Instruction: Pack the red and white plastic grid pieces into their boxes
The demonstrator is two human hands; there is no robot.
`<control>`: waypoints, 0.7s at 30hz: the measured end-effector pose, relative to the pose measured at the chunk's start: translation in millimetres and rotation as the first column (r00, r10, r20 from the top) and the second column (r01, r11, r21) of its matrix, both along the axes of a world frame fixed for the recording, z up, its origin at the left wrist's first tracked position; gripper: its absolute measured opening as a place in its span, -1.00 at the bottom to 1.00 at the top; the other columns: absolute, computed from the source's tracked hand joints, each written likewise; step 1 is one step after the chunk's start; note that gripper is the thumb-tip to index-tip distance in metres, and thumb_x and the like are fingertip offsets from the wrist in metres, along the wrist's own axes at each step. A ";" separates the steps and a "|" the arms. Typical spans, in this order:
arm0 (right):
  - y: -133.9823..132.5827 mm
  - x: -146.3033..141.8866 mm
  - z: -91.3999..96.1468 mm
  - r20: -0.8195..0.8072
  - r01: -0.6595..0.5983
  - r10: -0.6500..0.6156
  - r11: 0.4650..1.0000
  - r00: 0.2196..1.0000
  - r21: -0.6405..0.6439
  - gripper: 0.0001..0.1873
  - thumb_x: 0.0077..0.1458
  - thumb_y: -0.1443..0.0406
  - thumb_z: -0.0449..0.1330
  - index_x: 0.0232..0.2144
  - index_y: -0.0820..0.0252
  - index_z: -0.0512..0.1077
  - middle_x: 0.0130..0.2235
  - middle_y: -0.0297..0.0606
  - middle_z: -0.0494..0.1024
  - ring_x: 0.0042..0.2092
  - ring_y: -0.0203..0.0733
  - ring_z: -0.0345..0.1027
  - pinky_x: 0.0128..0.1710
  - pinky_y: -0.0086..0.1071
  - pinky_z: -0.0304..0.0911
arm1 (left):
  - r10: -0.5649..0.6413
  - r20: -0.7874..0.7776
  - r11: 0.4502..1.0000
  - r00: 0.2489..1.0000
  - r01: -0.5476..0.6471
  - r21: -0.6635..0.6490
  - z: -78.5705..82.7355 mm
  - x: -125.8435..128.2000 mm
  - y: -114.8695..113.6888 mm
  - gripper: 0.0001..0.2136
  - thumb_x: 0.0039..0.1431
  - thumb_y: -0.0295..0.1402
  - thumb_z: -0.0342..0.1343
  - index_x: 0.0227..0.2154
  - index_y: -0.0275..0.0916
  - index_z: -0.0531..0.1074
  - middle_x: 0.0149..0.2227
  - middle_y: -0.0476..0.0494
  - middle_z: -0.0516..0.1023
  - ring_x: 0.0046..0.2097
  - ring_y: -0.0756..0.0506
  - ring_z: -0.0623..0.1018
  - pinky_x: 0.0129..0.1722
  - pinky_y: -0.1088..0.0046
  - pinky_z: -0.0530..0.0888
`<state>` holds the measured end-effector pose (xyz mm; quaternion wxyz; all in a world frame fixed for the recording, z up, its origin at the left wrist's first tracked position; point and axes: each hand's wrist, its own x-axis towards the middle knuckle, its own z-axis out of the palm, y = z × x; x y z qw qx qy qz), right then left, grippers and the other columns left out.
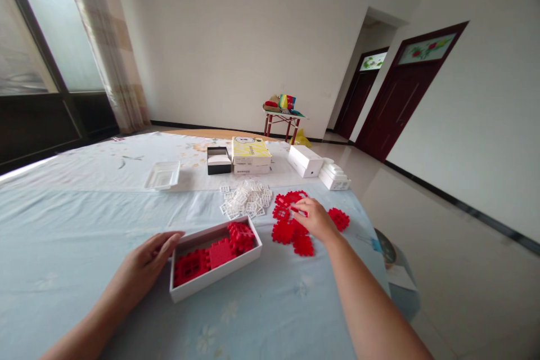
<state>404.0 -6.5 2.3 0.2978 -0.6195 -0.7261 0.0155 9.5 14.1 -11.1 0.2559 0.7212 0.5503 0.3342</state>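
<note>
My left hand (152, 256) is at the left end of a long white box (219, 280), gripping its rim with the fingers. Inside the box lie red interlocking plastic tiles (221, 253), some stacked together into blocks. On the right, my right hand (315, 218) pinches a red interlocking tile (295, 210) over a loose pile of the same kind. More red tiles (304, 246) lie below the hand, and a few others (338, 219) sit to the right of the wrist. The fingers partly cover the pinched tile.
A heap of white window-frame pieces (248, 199) lies behind the box. Farther back stand a clear plastic tray (162, 175), a small black box (219, 167), a yellow-and-white box (252, 153) and white boxes (304, 161). The table's edge (375, 242) curves along the right.
</note>
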 end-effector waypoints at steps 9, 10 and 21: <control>-27.4 -19.9 17.1 0.065 -0.156 0.188 0.931 0.980 -0.329 -0.66 -0.11 0.15 0.26 -0.24 0.15 0.49 -0.13 -0.18 0.46 -0.06 -0.09 0.28 -0.04 -0.27 0.14 | 0.004 0.007 1.000 1.000 -0.004 0.017 -1.3 -1.0 0.5 -0.60 0.06 0.01 -0.04 -0.26 -0.17 0.50 -0.20 -0.01 0.57 -0.13 -0.11 0.50 -0.14 0.53 0.41; -26.6 -23.4 17.2 0.065 -0.126 0.153 0.943 0.986 -0.307 -0.63 -0.10 0.09 0.24 -0.25 0.16 0.47 -0.15 -0.18 0.46 -0.07 -0.09 0.28 -0.06 -0.27 0.15 | 0.002 0.006 1.000 1.000 -0.002 0.014 -1.1 -0.7 0.7 -0.60 0.06 0.01 -0.04 -0.26 -0.16 0.49 -0.19 -0.01 0.57 -0.13 -0.11 0.51 -0.14 0.53 0.41; -17.9 -35.7 5.4 0.044 -0.039 0.056 0.949 0.997 -0.313 -0.37 -0.17 0.29 0.22 0.03 0.16 0.27 0.00 -0.12 0.34 0.07 -0.06 0.16 0.05 -0.26 0.07 | -0.013 0.006 1.000 1.000 0.013 -0.011 -1.5 -1.2 2.2 -0.61 0.06 0.01 -0.04 -0.26 -0.16 0.49 -0.21 0.01 0.57 -0.14 -0.10 0.50 -0.12 0.54 0.39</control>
